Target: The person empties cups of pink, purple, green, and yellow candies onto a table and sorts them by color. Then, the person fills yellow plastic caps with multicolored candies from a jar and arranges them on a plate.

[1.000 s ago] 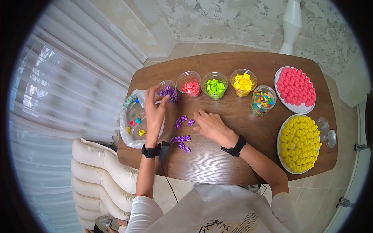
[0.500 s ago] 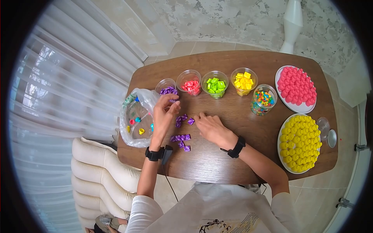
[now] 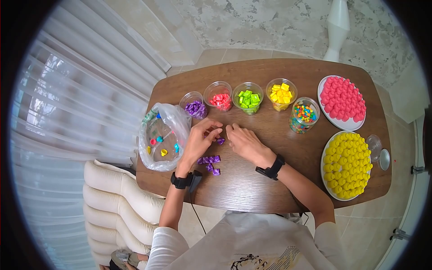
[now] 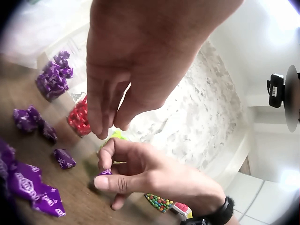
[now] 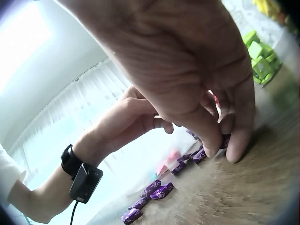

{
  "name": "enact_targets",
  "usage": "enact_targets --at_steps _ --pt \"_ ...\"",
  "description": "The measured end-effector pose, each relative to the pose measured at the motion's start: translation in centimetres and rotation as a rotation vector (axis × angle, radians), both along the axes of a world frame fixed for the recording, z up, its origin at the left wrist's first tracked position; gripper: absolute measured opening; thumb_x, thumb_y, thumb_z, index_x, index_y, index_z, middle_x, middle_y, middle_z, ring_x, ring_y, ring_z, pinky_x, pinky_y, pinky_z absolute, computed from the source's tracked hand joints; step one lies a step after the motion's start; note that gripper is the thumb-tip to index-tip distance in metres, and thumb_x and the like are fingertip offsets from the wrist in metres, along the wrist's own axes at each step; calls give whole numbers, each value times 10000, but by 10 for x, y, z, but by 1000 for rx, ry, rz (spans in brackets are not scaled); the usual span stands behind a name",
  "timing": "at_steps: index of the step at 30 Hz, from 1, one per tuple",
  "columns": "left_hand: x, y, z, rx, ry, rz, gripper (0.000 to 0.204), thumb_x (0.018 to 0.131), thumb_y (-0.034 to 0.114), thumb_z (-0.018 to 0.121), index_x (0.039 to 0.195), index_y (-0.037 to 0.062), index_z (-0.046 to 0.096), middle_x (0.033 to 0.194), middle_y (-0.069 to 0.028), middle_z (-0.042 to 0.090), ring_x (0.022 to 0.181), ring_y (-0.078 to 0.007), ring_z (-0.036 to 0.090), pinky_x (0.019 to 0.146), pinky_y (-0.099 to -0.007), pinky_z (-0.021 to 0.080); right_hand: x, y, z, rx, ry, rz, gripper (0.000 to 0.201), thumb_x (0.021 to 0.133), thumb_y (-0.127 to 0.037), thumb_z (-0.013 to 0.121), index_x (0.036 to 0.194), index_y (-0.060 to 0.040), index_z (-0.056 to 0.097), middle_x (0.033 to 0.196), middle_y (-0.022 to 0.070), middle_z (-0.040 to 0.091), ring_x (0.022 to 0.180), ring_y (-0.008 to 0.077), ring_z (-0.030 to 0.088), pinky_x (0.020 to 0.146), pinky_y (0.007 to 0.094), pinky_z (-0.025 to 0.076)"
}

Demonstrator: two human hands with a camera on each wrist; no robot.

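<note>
My right hand (image 3: 246,145) is low over the table; in the left wrist view its thumb and fingers pinch a small purple wrapped candy (image 4: 106,172). Beside it, my left hand (image 3: 200,140) hovers with loosely bent fingers and nothing visible between them (image 4: 133,65). One purple candy (image 3: 220,141) lies just below the hands. Nearer the body are more purple candies (image 3: 209,159), some in a row. Others (image 4: 29,119) show on the tabletop in the left wrist view; from the head, my left hand hides that spot.
Behind the hands stand cups of purple (image 3: 195,109), red (image 3: 220,101), green (image 3: 249,100) and yellow (image 3: 281,94) pieces, and a jar of colourful bits (image 3: 305,115). A plastic bag (image 3: 179,123) is at left. Plates of pink (image 3: 343,100) and yellow (image 3: 346,164) pieces are at right.
My left hand has come away from the purple cup, moving right and towards the body until beside my right hand. The right hand has shifted only slightly.
</note>
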State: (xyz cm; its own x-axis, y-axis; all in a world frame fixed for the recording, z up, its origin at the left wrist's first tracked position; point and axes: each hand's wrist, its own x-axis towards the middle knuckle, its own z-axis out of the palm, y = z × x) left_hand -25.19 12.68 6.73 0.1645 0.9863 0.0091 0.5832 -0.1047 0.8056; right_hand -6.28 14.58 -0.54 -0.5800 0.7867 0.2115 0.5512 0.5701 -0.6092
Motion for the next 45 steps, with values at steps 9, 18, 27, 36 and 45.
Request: enact_targets --at_steps 9,18,27,36,45 --pt "3 1 -1 -5 -73 9 227 1043 95 631 1239 -13 665 944 -82 726 814 -138 696 706 -291 582 -13 16 17 -194 617 -54 247 936 58 643 1108 -6 478 970 155 591 830 268 666 751 383 546" --pt "-3 2 2 29 -44 42 178 1028 85 654 1162 -26 692 903 -73 725 794 -126 691 705 -282 564 -13 17 26 -308 714 -54 186 972 41 642 1097 21 505 903 109 614 780 164 667 721 323 559" --pt "-24 16 11 94 116 82 160 985 88 671 1099 -18 710 803 -100 713 704 -140 656 643 -291 511 -9 19 29 -273 636 -203 165 949 -35 643 1087 -46 554 945 151 707 890 335 722 752 447 551" --pt "-51 39 35 527 286 424 459 940 186 769 1345 15 633 1215 -175 650 874 -200 706 739 -372 556 -8 11 24 -83 430 -105 187 952 -85 693 1108 -26 607 996 124 674 825 305 710 724 426 553" --pt "-32 23 21 366 56 329 384 937 116 760 1298 27 665 1317 -102 607 914 -181 737 685 -281 590 -12 -8 -10 150 20 171 335 916 -96 708 1235 -77 610 1225 145 544 1109 325 646 813 470 542"
